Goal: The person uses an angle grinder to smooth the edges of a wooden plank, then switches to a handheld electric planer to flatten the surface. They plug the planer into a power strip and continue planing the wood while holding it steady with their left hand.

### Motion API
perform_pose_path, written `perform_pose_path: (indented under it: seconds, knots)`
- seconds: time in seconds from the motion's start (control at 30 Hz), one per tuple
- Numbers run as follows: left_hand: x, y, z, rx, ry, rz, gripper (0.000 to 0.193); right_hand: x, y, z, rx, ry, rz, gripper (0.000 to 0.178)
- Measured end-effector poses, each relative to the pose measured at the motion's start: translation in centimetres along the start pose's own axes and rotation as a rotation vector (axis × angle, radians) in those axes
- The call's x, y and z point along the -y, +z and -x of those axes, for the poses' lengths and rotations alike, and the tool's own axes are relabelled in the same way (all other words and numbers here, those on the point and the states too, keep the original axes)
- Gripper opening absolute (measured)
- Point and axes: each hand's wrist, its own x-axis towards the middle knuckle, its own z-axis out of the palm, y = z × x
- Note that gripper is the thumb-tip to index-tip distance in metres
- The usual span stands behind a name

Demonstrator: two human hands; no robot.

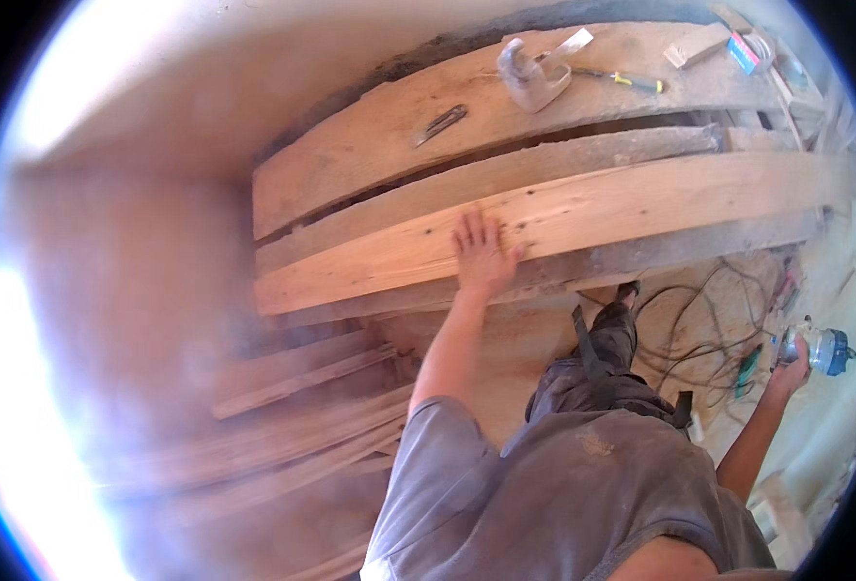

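Rough desk [370, 145] of wide boards runs across the upper half, w/ gaps between the boards. On the far board: a grey hand tool [532, 76] lying on its side, a screwdriver [622, 80] w/ yellow-black handle just right of it, a thin dark metal piece [440, 124] further left, a small wood block [699, 44] and some small clutter near the top right corner. More planks [292, 378] stacked lower left, hazy w/ dust and glare. Tangle of dark cables [699, 329] on the floor to the right, betw. the desk edge and the right hand.

Left grip [484, 257]: open, fingers spread, palm flat on the pale front plank [641, 203], near its lower edge approx. mid-length. Holds nothing, just presses on it. Nothing betw. hand and wood.

Right grip [788, 373]: closed round a power tool [820, 349], silver body w/ blue end, held low at the person's right side, well apart from the plank and below desk level.
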Motion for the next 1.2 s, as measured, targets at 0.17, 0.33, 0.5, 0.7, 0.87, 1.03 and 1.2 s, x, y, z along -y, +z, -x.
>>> perform_pose_path:
  seconds: [0.17,0.33,0.5,0.7,0.87,1.03,1.2]
  knots:
    - [1.5,-0.3,1.1,0.055,0.111,0.164,0.080,-4.7,-4.9,11.0,-0.111,0.227,-0.085,0.033]
    - [14.3,-2.4,6.2,0.035,0.009,0.203,0.079,-9.3,-7.6,19.2,-0.191,0.269,-0.151,0.032]
    - [33.0,-6.9,7.3,0.222,-0.163,-0.377,0.037,-10.9,-5.8,32.5,-0.278,0.172,-0.196,0.032]
    - [35.3,-3.5,-3.2,0.252,0.016,-0.235,0.038,-5.2,9.3,48.8,-0.561,0.106,-0.111,0.032]
    - [36.3,-3.7,-8.1,0.312,0.098,-0.110,0.038,-4.9,19.9,56.4,-0.617,0.167,-0.193,0.037]
    - [35.2,-3.4,-9.6,0.344,0.128,-0.014,0.039,-7.9,21.8,60.6,-0.537,0.075,-0.165,0.039]
    - [32.4,-2.1,-10.5,0.364,0.114,0.072,0.040,-8.7,20.3,61.0,-0.562,0.076,-0.157,0.039]
